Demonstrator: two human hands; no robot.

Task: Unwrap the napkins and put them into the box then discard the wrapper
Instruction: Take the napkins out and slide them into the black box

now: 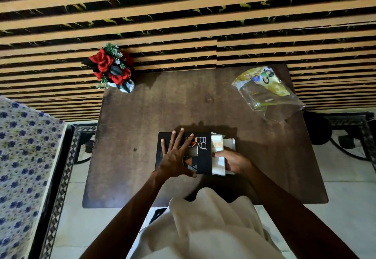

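Loading step: black box (200,163) pinned flat by open left hand (175,158); napkins (218,153) gripped and fed in by right hand (234,160). Next: full insertion, then empty wrapper (265,93) discarded.

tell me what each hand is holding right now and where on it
The right hand grips the white napkins at the box's open right end. The left hand holds nothing; it lies flat, fingers spread, on top of the black box.
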